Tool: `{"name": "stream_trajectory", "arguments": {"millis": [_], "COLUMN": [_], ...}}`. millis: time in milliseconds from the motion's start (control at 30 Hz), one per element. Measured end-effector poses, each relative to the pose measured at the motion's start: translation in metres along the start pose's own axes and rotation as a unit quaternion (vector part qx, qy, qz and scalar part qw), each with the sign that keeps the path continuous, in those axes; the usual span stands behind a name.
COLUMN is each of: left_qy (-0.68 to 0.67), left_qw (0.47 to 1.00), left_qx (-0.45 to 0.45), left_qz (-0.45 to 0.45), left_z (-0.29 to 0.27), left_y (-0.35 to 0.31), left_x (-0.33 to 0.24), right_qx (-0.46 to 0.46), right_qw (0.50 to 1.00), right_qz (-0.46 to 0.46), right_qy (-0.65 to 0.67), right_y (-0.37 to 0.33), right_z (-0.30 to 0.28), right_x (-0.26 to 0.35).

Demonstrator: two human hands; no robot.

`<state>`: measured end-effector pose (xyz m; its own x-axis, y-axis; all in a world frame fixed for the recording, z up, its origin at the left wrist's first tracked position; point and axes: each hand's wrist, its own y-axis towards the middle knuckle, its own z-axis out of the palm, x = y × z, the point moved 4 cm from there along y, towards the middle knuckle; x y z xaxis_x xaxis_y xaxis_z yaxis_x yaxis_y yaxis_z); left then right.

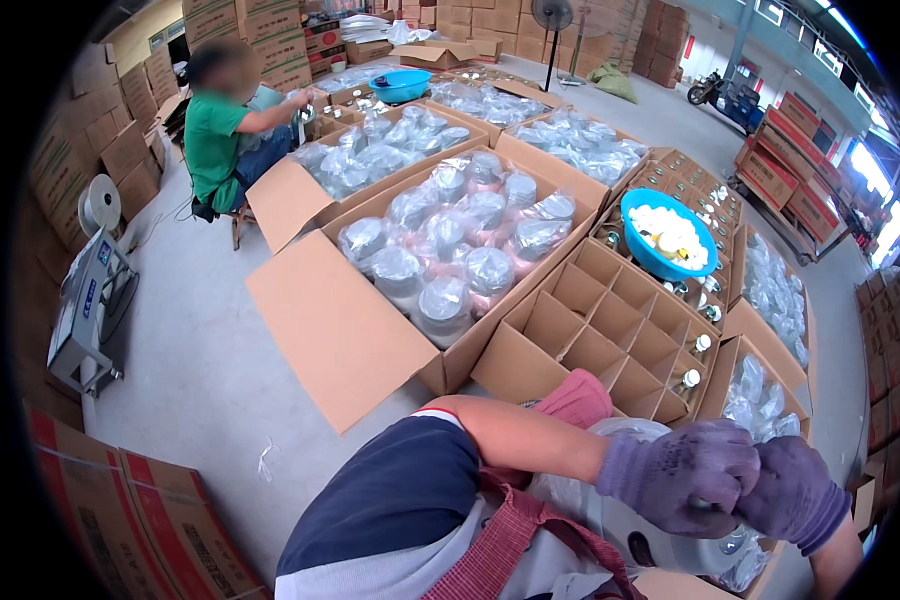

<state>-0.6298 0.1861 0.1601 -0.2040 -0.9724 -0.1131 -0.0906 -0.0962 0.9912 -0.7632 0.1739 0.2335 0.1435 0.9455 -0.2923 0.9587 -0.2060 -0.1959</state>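
Observation:
My left hand (675, 478), in a purple knit glove, is closed, its fingers curled in. My right hand (795, 492), gloved alike, is closed too and presses against the left one. What they grip is hidden between the gloves. Just below and beside them is a large pale, rounded object (610, 528), partly covered by clear plastic, with a small dark oval mark on its side. Beyond my hands stands an open carton (755, 385) of plastic-wrapped items.
A divided carton (590, 315) has mostly bare cells and a few white-capped bottles. Near it are a blue basin (632, 205) of white caps and a large carton (325, 330) of bagged jars. A person in green (210, 150) sits at the far left. A metal machine (85, 310) stands left.

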Motion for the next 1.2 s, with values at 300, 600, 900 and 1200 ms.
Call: {"name": "stream_trajectory", "arguments": {"millis": [300, 600, 900, 1200], "left_qy": [0.075, 0.296, 0.299, -0.059], "left_qw": [0.857, 0.915, 0.713, 0.654], "left_qx": [0.377, 0.260, 0.233, 0.398], "left_qz": [-0.344, -0.084, -0.589, -0.640], "left_z": [-0.057, -0.036, -0.262, -0.014], "left_y": [-0.094, 0.023, -0.163, -0.193], "left_x": [0.030, 0.003, 0.200, 0.292], "right_qx": [-0.161, -0.440, -0.229, -0.363], "right_qw": [0.913, 0.653, 0.887, 0.480], "right_qz": [0.240, 0.268, 0.274, 0.668], "right_qy": [0.288, 0.556, 0.293, 0.437], "right_y": [-0.071, 0.024, 0.023, -0.158], "right_z": [0.075, 0.130, 0.267, 0.289], "right_x": [-0.032, -0.059, 0.066, 0.138]}}
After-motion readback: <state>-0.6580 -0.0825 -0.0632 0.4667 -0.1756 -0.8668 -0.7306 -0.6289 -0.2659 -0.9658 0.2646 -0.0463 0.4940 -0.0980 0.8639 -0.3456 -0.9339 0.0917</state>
